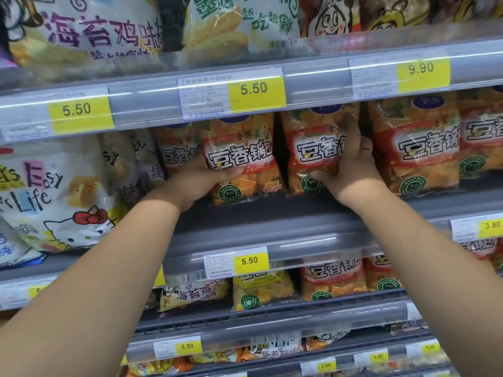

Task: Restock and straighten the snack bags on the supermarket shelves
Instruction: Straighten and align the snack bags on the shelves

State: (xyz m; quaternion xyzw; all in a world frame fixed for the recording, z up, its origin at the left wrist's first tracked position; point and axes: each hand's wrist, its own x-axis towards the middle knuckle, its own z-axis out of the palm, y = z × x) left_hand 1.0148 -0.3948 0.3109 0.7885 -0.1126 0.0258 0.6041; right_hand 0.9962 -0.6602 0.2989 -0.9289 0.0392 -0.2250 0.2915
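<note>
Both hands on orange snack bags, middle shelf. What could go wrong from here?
1. The left hand grips the left orange bag forward of its row, near the shelf front; let go there, it could tip off.
2. The right hand reaches into the gap between the right orange bag and the neighbouring bag; withdrawing might pull either askew.

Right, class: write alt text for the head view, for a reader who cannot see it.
The left hand grips one orange bag and the right hand grips the bag beside it, both standing on a supermarket shelf. A yellow price tag above reads 5.50.
</note>
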